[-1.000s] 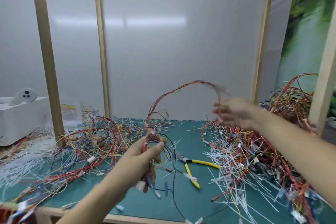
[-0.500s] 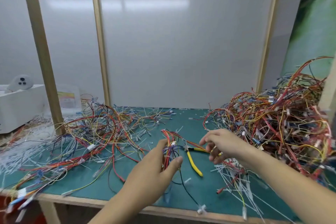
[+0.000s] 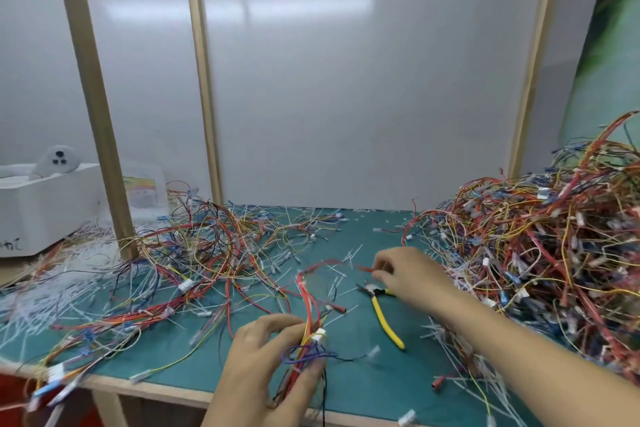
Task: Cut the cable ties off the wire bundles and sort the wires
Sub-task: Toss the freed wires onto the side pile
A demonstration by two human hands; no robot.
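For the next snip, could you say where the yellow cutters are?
Head view: the cutters lie on the green mat, right of centre, beside the right hand.

This was a workshop bench set up for wire work. A green mat (image 3: 381,243) covered a plain wooden bench (image 3: 156,388), boxed in by bare wooden posts (image 3: 93,97) and white panels (image 3: 363,80). Tangled coloured wires lay in a low heap (image 3: 207,246) on the left and a tall heap (image 3: 536,253) on the right. Cut white ties (image 3: 52,291) littered the mat, and yellow-handled cutters (image 3: 384,319) lay among them. A white box (image 3: 41,208) stood at the far left.
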